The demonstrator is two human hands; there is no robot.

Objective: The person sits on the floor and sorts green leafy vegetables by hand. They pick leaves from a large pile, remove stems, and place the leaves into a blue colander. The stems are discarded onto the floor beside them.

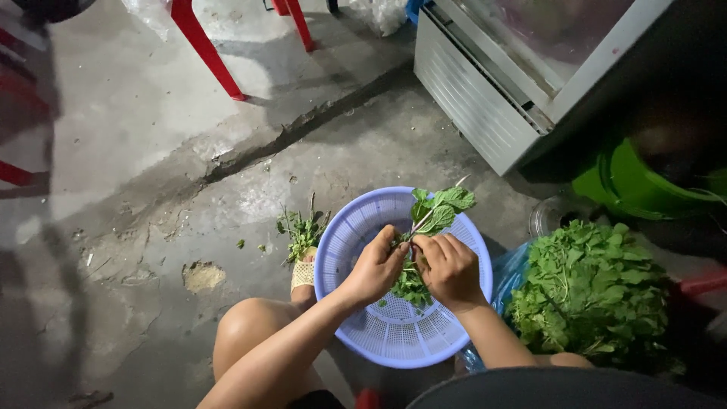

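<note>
Left hand [376, 266]: fingers closed, pinching the lower part of a leafy green sprig [439, 210]. Right hand [449, 269]: curled shut around the same stem, just beside the left. Sprig tilts up and away, leaves above the far rim. Both hands over a pale blue perforated basket [379, 337] on the concrete floor [136, 151]; picked leaves [410, 288] inside. Scrap stems [303, 231] lie left of basket. Large heap of greens [594, 291] to the right.

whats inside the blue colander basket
A small heap of picked green leaves lies inside the blue colander basket, below the left hand and right hand gripping a leafy sprig. The hands cover part of the heap.
</note>
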